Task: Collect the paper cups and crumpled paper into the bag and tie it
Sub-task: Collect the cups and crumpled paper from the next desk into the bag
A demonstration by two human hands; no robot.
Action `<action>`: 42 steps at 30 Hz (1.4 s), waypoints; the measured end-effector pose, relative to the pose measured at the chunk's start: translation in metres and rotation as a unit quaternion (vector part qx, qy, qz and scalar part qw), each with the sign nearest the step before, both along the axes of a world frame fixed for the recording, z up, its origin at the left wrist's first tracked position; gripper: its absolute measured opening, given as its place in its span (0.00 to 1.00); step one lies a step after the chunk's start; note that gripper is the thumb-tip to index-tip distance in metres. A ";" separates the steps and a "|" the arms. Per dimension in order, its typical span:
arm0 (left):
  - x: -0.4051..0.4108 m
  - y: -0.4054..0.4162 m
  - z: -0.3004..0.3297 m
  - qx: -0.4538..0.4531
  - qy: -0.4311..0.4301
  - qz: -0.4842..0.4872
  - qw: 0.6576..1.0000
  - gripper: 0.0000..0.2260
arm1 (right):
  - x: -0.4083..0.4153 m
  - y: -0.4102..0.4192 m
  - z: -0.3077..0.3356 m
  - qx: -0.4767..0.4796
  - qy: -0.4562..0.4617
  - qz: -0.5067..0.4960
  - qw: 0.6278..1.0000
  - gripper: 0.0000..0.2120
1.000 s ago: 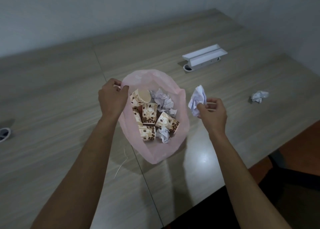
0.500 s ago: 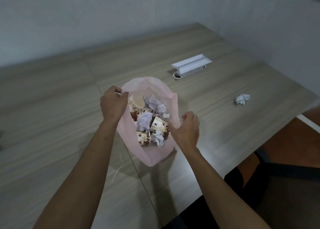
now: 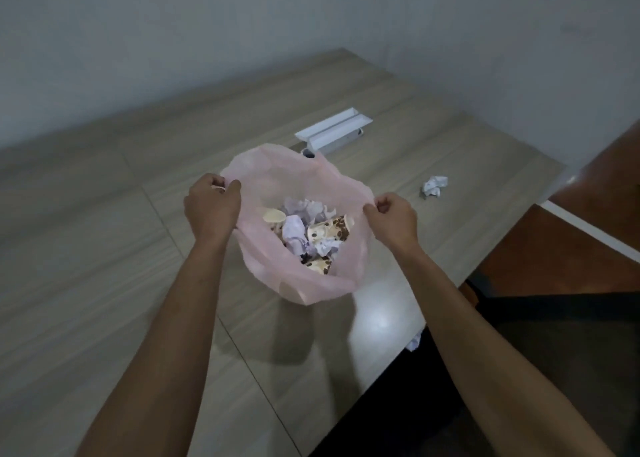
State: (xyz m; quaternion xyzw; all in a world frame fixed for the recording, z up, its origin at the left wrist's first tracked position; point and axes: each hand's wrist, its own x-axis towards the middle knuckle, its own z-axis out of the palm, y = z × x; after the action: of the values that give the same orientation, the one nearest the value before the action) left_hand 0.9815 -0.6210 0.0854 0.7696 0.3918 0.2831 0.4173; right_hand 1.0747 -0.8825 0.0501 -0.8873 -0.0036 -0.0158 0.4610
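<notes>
White cable tray (image 3: pixel 333 130) just behind bag, mid-table. One crumpled paper ball (image 3: pixel 434 186) loose near table (image 3: pixel 104 248) right edge. Pink bag (image 3: pixel 277 169) near front edge holds paper cups (image 3: pixel 330 229) and crumpled paper (image 3: pixel 294 229). Left hand (image 3: pixel 212 207), right hand (image 3: pixel 393 219) each pinch rim, mouth open.

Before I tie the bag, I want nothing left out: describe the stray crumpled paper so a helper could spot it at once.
Start at the wooden table, where both hands hold open the pink bag. Look past the right hand, toward the table's right edge. There a crumpled paper ball lies alone on bare wood: small and white, the only one outside the bag.
</notes>
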 end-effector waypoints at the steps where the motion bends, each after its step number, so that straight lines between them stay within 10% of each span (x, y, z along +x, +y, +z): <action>1: 0.003 -0.009 0.001 0.002 -0.015 0.003 1.000 0.03 | 0.006 -0.008 0.007 0.001 -0.002 -0.006 1.000 0.03; 11: 0.037 -0.102 -0.011 0.001 -0.054 -0.004 0.999 0.03 | 0.072 -0.099 0.015 -0.013 -0.037 -0.010 0.999 0.03; 17: 0.047 -0.158 -0.027 0.042 -0.009 0.027 0.999 0.03 | 0.117 -0.150 -0.021 -0.057 0.203 0.138 0.968 0.16; 23: 0.055 -0.203 -0.039 0.057 0.014 0.073 0.996 0.03 | 0.164 -0.185 -0.045 -0.008 0.248 0.156 0.956 0.25; 29: 0.073 -0.231 -0.040 0.053 0.037 0.078 0.995 0.03 | 0.200 -0.191 -0.085 -0.135 0.138 0.129 0.973 0.13; 42: 0.089 -0.243 -0.052 0.048 0.039 0.059 0.996 0.04 | 0.297 -0.166 -0.131 -0.269 0.083 0.176 0.943 0.27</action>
State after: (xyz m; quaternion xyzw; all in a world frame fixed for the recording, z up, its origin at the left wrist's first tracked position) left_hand 1.0702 -0.8644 0.0333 0.7749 0.4383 0.2950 0.3469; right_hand 1.3712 -1.0483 -0.0809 -0.9615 -0.1258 0.1412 0.1992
